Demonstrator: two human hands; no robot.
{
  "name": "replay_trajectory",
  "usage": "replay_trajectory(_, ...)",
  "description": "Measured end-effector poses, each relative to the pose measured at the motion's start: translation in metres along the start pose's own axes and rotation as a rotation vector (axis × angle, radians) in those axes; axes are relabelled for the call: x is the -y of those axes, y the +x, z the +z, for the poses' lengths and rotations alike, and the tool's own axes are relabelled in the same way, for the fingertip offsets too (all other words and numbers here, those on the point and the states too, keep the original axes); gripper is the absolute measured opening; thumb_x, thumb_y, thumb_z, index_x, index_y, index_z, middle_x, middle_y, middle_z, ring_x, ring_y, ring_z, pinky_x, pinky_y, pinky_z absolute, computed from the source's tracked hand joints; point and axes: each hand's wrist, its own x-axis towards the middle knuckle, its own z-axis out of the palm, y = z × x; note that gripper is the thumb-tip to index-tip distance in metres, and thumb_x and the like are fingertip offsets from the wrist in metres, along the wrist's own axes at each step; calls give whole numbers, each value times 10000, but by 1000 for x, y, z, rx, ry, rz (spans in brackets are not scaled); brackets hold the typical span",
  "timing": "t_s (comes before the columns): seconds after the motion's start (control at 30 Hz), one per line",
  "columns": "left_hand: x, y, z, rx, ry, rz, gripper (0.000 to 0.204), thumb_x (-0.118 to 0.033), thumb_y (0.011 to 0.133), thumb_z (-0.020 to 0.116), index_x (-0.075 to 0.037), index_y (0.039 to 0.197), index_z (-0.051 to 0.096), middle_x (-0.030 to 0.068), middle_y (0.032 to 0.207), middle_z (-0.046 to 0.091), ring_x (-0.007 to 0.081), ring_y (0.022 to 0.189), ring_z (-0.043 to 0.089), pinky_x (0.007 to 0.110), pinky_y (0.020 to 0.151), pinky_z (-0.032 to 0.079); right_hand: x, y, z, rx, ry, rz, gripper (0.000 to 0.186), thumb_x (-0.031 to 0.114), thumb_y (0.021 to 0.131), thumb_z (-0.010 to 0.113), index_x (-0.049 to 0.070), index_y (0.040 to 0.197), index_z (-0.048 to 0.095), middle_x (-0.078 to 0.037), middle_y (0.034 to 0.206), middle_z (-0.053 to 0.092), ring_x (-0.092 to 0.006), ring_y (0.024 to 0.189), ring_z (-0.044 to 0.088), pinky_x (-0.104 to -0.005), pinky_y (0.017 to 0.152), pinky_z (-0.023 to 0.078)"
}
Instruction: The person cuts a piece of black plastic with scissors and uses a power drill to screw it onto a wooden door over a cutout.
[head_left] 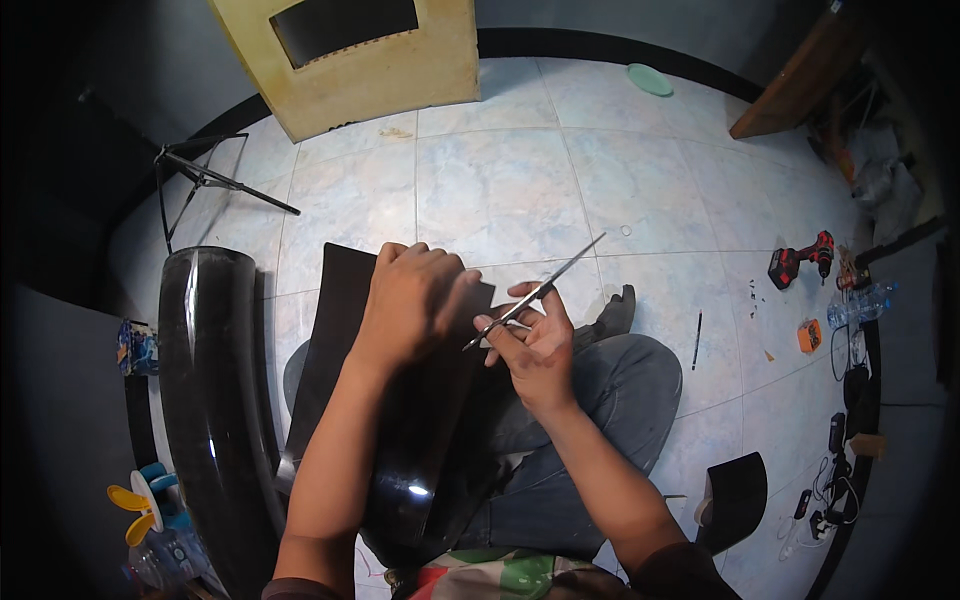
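A black, glossy flexible sheet (345, 290) lies across my lap, its lower part curved and catching the light. My left hand (415, 300) is closed at the sheet's far edge, its fingers bent over it; the fingertips are partly hidden. Just to the right, my right hand (540, 345) holds slim metal scissors (572, 263) between thumb and fingers. They slant up and to the right, away from the sheet's corner. My bent leg in grey trousers (630, 390) is under and beside the sheet.
A large black roll (208, 360) stands at my left, near a folding stand (205, 172). A yellowish panel (400, 80) leans at the back. Rightward lie a red-black drill (800, 262), a black pencil-like stick (697, 340), an orange tape measure (809, 336) and a curved black offcut (735, 500).
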Motion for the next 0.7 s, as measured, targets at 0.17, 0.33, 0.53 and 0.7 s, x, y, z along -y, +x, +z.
replay_trajectory(0.17,39,-5,18,-100,-212,-142,211,-231,1041,707,-49,947,756,114,776,657,290,779,583,421,842,389,-5,7,-23,239,-181,10,672,-56,928,842,-47,1528,538,-113,1264,650,-120,1027,672,-273,892,589)
replay_trajectory(0.33,55,-12,36,-123,-258,-220,200,-235,1040,716,-66,943,761,91,780,667,270,764,570,411,842,388,-18,2,-35,274,-190,175,544,-94,902,853,-17,1375,596,-52,1228,612,-113,1047,633,-289,912,589)
replay_trajectory(0.53,53,-10,41,-131,-227,-200,190,-212,1010,761,-65,893,740,81,772,652,275,756,541,403,837,387,-27,10,-24,327,-253,348,448,-83,905,853,10,1263,602,-50,1177,653,-116,1024,655,-293,816,611)
replay_trajectory(0.7,51,-8,38,-157,-266,-156,168,-199,997,771,-77,884,747,44,786,691,258,744,544,394,826,370,-28,2,-23,303,-186,387,469,-59,886,884,12,1258,609,-61,1154,695,-114,956,680,-256,784,599)
